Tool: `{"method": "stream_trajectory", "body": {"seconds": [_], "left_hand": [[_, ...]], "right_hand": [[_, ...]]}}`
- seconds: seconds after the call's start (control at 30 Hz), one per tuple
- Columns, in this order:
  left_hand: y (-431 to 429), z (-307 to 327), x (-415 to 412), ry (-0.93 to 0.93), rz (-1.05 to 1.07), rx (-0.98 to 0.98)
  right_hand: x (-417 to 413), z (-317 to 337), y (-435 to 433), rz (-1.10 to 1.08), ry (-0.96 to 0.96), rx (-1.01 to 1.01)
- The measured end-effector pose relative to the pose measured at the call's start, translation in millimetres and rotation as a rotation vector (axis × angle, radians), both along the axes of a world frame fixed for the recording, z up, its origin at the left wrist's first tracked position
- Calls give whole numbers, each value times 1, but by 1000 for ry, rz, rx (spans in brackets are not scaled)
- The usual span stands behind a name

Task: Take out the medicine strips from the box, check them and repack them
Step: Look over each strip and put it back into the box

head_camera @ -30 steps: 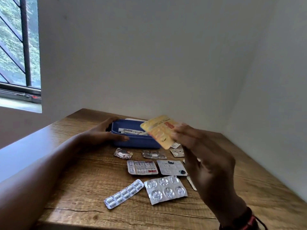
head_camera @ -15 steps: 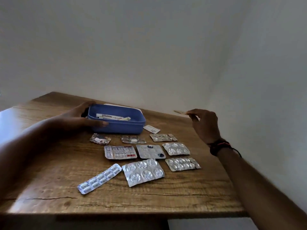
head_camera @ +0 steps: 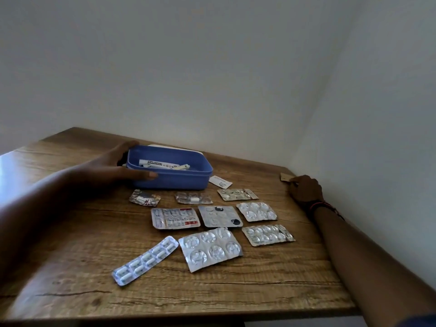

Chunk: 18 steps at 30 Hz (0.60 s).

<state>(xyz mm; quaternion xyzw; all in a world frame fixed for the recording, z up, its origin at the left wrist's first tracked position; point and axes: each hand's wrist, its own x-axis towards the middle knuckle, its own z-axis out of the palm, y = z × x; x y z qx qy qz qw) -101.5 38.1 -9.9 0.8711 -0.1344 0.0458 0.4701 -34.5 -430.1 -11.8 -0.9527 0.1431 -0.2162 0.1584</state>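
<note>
Right hand (head_camera: 305, 190) carried yellow strip (head_camera: 286, 178) to right edge of surface (head_camera: 236, 291), pinching it; left hand (head_camera: 122, 171) grips blue box (head_camera: 169, 179). Lay strip flat, clear of others.

This looks like a room in a home, a plain corner used for sorting household medicine. A wooden table (head_camera: 70, 232) with a worn, cracked grain is pushed into the corner where two bare, pale painted walls (head_camera: 212, 67) meet. On it sits a blue plastic box (head_camera: 174, 178) of the lunchbox kind, holding a tube of ointment (head_camera: 157, 163), and loose, partly used pill strips (head_camera: 210, 247) lie spread across the wood beside it. Daylight falls on the table's left edge. A person's bare forearm (head_camera: 354, 244) with a thread wristband (head_camera: 323, 205) rests on the tabletop.
</note>
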Motion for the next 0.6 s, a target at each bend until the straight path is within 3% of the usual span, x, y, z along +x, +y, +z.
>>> {"method": "stream_trajectory", "body": {"seconds": [0.1, 0.27, 0.4, 0.5, 0.6], "left_hand": [[-2, 1, 0, 18, 18, -11], [-1, 8, -6, 80, 49, -85], [-1, 6, -5, 99, 101, -189], [0, 6, -4, 114, 109, -207], [2, 5, -3, 118, 112, -210]], "right_hand": [[-7, 9, 12, 75, -88, -8], [-22, 37, 70, 394, -246, 43], [-28, 42, 127, 678, 0, -28], [-22, 42, 153, 703, 188, -191], [-16, 35, 158, 666, 194, -238]]}}
